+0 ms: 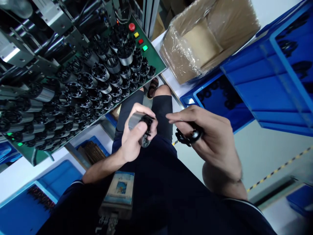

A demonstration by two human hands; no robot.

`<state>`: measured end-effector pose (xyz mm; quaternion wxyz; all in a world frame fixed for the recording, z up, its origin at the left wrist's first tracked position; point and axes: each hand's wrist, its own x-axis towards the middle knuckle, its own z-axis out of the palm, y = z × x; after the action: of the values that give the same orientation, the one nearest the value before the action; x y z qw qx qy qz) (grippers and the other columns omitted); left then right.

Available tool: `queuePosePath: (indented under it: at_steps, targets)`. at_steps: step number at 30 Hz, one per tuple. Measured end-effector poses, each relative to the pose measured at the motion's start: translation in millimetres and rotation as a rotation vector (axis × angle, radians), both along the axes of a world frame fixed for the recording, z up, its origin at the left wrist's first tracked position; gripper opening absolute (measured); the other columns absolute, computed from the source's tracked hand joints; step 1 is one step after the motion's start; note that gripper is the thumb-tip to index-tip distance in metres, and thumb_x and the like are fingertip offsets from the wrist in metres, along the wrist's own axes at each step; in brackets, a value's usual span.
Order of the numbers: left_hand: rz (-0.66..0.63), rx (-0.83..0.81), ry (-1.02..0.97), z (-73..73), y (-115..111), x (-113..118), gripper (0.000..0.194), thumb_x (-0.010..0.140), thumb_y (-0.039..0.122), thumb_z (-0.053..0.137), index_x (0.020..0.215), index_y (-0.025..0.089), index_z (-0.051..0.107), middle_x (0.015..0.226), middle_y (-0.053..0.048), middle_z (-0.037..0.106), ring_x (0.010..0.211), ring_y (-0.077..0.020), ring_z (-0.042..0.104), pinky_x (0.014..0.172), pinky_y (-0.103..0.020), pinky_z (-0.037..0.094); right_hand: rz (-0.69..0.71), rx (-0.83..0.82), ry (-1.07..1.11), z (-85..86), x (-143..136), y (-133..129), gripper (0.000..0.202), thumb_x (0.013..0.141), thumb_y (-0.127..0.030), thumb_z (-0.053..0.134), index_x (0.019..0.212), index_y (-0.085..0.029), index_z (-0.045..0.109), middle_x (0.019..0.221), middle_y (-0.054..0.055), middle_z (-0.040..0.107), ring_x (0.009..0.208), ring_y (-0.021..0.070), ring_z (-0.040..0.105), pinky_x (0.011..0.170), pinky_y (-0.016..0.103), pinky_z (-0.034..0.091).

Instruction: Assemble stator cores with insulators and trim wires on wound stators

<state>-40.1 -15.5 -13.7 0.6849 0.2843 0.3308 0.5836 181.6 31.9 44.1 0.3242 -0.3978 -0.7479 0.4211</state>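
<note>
We see a grey metal cylinder (137,122) with black end cap, tilted, and black toothed rings (188,137), maybe several stacked.

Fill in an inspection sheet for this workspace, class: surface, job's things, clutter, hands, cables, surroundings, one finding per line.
Surface: green machine panel, tilted in view, packed with rows of parts.
Job's things: metal cylinder with a black end piece, in the left hand; black toothed rings in the right hand.
Clutter: cylinders with black rings crowd the panel; black parts lie in the blue crates.
Hands: both closed on their parts, held apart above the lap.
Cables: wires at the top of the machine, routing unclear.
Surroundings: plastic-lined cardboard box, coloured buttons, striped floor tape.
</note>
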Motion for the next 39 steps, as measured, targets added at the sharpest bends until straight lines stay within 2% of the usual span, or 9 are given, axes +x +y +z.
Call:
queuePosePath:
  at_steps: [4,10,16,19,22,25,29,33,39]
  targets:
    - [0.138,-0.14,-0.06,8.6,13,3,0.043,0.107,0.067,0.082,0.111,0.025,0.072,0.086,0.0,0.065,0.061,-0.0138,0.057,0.05,-0.026,0.043,-0.013,-0.024,-0.008,-12.1,1,-7,0.026,0.112,-0.024,0.089,0.136,-0.033,0.089,0.114,0.003,0.089,0.094,0.0198,0.086,0.081,0.033,0.072]
    - [0.271,-0.183,0.044,22.0,14,18,0.055,0.108,0.083,0.072,0.111,0.029,0.076,0.107,-0.008,0.069,0.098,-0.0282,0.077,0.078,-0.04,0.067,-0.174,0.03,0.105,-22.8,-28,-23,0.017,0.104,-0.015,0.098,0.113,-0.029,0.093,0.111,0.001,0.096,0.089,0.0209,0.092,0.07,0.03,0.075]
    - [0.417,-0.276,-0.062,31.9,15,31,0.058,0.113,0.082,0.067,0.114,0.027,0.082,0.104,-0.01,0.07,0.106,-0.0295,0.077,0.087,-0.04,0.066,-0.101,-0.003,0.178,-28.6,-33,-29,0.038,0.114,-0.016,0.084,0.145,-0.035,0.092,0.139,0.005,0.089,0.087,0.014,0.085,0.067,0.026,0.076]
    - [0.411,-0.329,-0.063,36.8,17,33,0.059,0.11,0.085,0.069,0.111,0.028,0.084,0.104,-0.012,0.073,0.11,-0.0337,0.078,0.086,-0.043,0.065,-0.061,-0.032,0.184,-31.8,-29,-33,0.054,0.106,-0.024,0.098,0.157,-0.037,0.088,0.145,0.007,0.086,0.097,0.0183,0.084,0.073,0.03,0.079]
    - [0.43,-0.358,-0.04,38.8,18,35,0.058,0.114,0.083,0.066,0.108,0.028,0.084,0.113,-0.013,0.077,0.118,-0.0358,0.079,0.083,-0.043,0.066,-0.107,-0.036,0.207,-35.2,-28,-36,0.068,0.101,-0.023,0.104,0.163,-0.04,0.084,0.135,0.005,0.089,0.1,0.0215,0.084,0.075,0.034,0.079]
    - [0.426,-0.334,-0.044,34.5,20,35,0.058,0.117,0.079,0.064,0.11,0.026,0.084,0.118,-0.013,0.077,0.116,-0.0341,0.08,0.083,-0.042,0.066,-0.129,-0.013,0.191,-37.2,-29,-38,0.064,0.101,-0.023,0.104,0.159,-0.042,0.086,0.14,0.005,0.09,0.111,0.0265,0.088,0.084,0.041,0.081]
    - [0.388,-0.379,-0.005,28.0,22,31,0.054,0.106,0.085,0.076,0.106,0.031,0.083,0.126,-0.012,0.081,0.126,-0.0394,0.078,0.082,-0.043,0.067,-0.117,0.05,0.136,-37.9,-28,-38,0.06,0.102,-0.016,0.1,0.155,-0.04,0.088,0.152,0.007,0.086,0.13,0.0295,0.088,0.104,0.047,0.082]
    - [0.358,-0.411,0.019,29.8,21,30,0.066,0.099,0.095,0.079,0.107,0.03,0.081,0.13,-0.014,0.085,0.144,-0.0459,0.074,0.091,-0.047,0.069,-0.095,0.082,0.132,-39.1,-26,-37,0.063,0.101,-0.016,0.101,0.157,-0.04,0.087,0.15,0.007,0.086,0.123,0.0276,0.089,0.1,0.045,0.082]
    - [0.304,-0.451,-0.008,31.1,23,30,0.063,0.103,0.088,0.077,0.116,0.026,0.077,0.146,-0.016,0.083,0.155,-0.0469,0.072,0.109,-0.053,0.071,-0.071,0.138,0.086,-40.0,-28,-34,0.059,0.102,-0.023,0.104,0.154,-0.041,0.086,0.138,0.004,0.092,0.123,0.0295,0.09,0.11,0.049,0.079]
